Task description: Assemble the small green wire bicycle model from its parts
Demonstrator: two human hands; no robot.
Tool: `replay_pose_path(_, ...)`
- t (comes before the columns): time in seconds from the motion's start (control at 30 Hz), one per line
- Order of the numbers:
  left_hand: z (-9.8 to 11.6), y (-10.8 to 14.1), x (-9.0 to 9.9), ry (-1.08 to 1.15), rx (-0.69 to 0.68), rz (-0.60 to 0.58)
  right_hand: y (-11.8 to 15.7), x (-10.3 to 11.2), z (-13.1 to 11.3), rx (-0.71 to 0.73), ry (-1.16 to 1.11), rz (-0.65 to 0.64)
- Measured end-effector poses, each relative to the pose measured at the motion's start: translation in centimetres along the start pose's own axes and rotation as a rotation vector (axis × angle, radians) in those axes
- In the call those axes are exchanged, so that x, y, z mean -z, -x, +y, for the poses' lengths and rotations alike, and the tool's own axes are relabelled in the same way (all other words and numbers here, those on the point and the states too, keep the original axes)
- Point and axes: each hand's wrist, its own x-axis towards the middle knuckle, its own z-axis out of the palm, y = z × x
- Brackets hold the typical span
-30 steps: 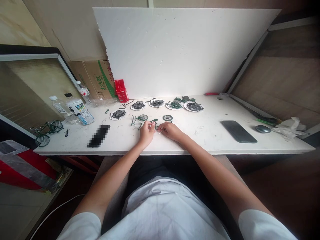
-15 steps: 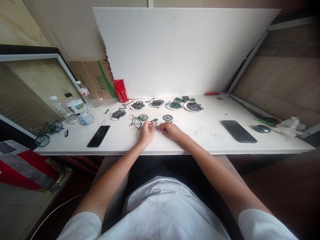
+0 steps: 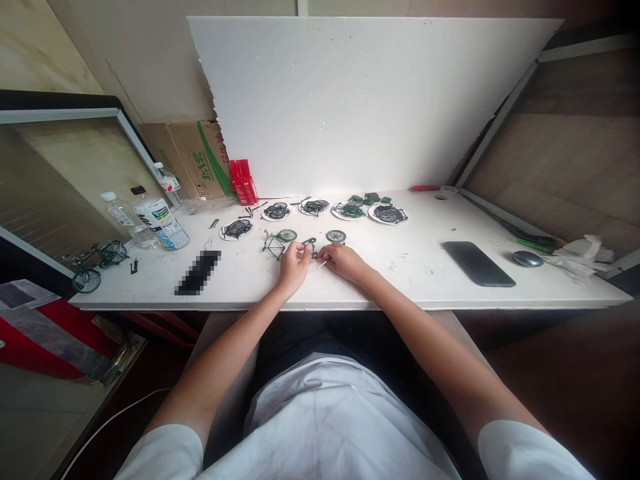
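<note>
Close together over the white table, my left hand (image 3: 295, 263) and my right hand (image 3: 342, 261) are both closed in a pinch. A small green model-bicycle part (image 3: 309, 242) shows beside the left fingertips; what that hand grips is mostly hidden. From under my right hand sticks a thin silvery rod (image 3: 322, 265), its kind too small to tell. A green model bicycle frame (image 3: 273, 247) lies left of my hands, with a spoked wheel (image 3: 287, 235) at its upper end. Just beyond the right hand lies a loose wheel (image 3: 336, 236).
Several white plates of parts (image 3: 351, 211) stand in a row behind. An assembled model bicycle (image 3: 98, 263), bottles (image 3: 163, 223) and a pixelated dark rectangle (image 3: 197, 273) are on the left. A black phone (image 3: 479, 264) and a computer mouse (image 3: 527, 259) lie on the right.
Both hands stay nearly in place. The thin rod at my right hand has tilted slightly, and the view has shifted a little.
</note>
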Motion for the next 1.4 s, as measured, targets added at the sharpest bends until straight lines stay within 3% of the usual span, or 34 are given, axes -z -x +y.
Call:
replay_pose_path(0.4,-0.3,-0.2,-0.1,0.026,0.028,0.006,-0.2,-0.5,0.6,0.129,0.033,0.017)
replay_pose_path(0.63,0.3,0.0,0.0,0.065,0.02,0.003,-0.1,-0.6,0.4,0.063,0.03,0.003)
replay_pose_path(0.8,0.7,0.0,0.0,0.147,0.035,-0.005,0.0,-0.7,0.9,0.016,-0.157,0.118)
replay_pose_path(1.0,1.4,-0.2,0.0,0.287,0.16,-0.091,-0.3,-0.4,1.0,-0.06,-0.467,0.258)
replay_pose_path(1.4,2.2,0.0,0.3,0.305,0.218,-0.084,-0.5,-0.3,1.1,-0.076,-0.637,0.279)
